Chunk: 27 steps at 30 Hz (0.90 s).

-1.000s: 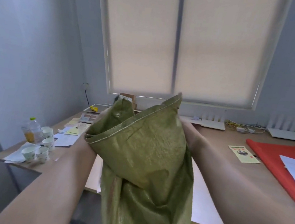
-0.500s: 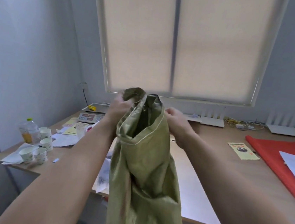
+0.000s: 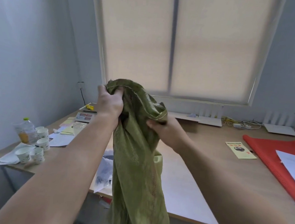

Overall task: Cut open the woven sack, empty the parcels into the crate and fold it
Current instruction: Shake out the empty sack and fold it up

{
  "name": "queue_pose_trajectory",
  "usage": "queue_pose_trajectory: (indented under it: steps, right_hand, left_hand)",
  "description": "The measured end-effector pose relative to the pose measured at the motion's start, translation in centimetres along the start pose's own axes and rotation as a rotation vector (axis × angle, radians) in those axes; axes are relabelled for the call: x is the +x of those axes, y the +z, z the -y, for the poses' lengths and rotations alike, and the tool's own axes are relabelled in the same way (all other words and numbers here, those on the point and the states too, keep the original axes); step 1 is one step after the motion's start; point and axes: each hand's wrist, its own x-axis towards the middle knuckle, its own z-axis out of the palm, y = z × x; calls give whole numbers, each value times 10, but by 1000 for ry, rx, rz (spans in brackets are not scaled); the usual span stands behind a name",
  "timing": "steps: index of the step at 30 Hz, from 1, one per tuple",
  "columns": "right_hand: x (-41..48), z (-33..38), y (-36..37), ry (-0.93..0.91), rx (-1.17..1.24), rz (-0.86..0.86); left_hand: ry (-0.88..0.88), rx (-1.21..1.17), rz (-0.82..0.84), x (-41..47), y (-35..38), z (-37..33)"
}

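The green woven sack [image 3: 137,166] hangs limp in front of me, held up above the desk's near edge. My left hand [image 3: 109,103] grips the bunched top edge of the sack at its upper left. My right hand [image 3: 163,130] holds the sack's hemmed rim lower and to the right, fingers curled into the fabric. A parcel in a clear plastic bag [image 3: 105,169] lies on the desk just behind the sack, partly hidden by it. The crate is not in view.
A wooden desk [image 3: 202,155] wraps under the window. At left stand a bottle [image 3: 25,131], several paper cups [image 3: 38,147], papers and a small scale [image 3: 85,116]. A yellow leaflet [image 3: 240,150], red cloth [image 3: 281,160] and white routers [image 3: 210,117] lie to the right.
The sack's wide open mouth has been gathered in and bunched. My hands came closer together, the right one dropping lower, and the sack now hangs narrow and crumpled.
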Motion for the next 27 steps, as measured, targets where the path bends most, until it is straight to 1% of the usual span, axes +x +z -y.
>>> queue_pose_trajectory:
  steps: [1,3,6,8,9,12,15,17,19,21,24,26,27]
  right_hand:
    - [3,2,-3,55,93,-77]
    - [8,8,-17,109,288,-149]
    - [15,18,-41,118,327,-173]
    - [18,25,-46,137,339,-187]
    - [19,29,-47,149,364,-199]
    - [24,37,-47,199,454,-248]
    - [29,38,-47,230,497,-287]
    - [32,36,-48,251,532,-274]
    - [34,30,-49,289,515,-219]
    - [35,25,-51,327,529,-165]
    - [33,17,-56,346,593,-131]
    - [27,8,-61,352,562,-50]
    - [23,2,-61,355,560,23]
  left_hand:
    - [26,2,12,0,-3,1]
    - [112,-13,33,-1,-14,4]
    - [263,102,90,-1,-33,11]
    - [283,69,130,-1,-39,14]
    - [250,-13,159,-2,-39,14]
    - [51,-281,305,-4,-41,13]
    - [-142,-319,491,-5,-50,21]
    - [-273,-308,570,-13,-52,27]
    - [-338,-313,565,-16,-51,33]
    - [-318,-303,510,-15,-49,34]
    - [-312,-296,397,-9,-45,37]
    - [-328,-310,321,-6,-44,37]
    - [-328,-316,299,-5,-43,38]
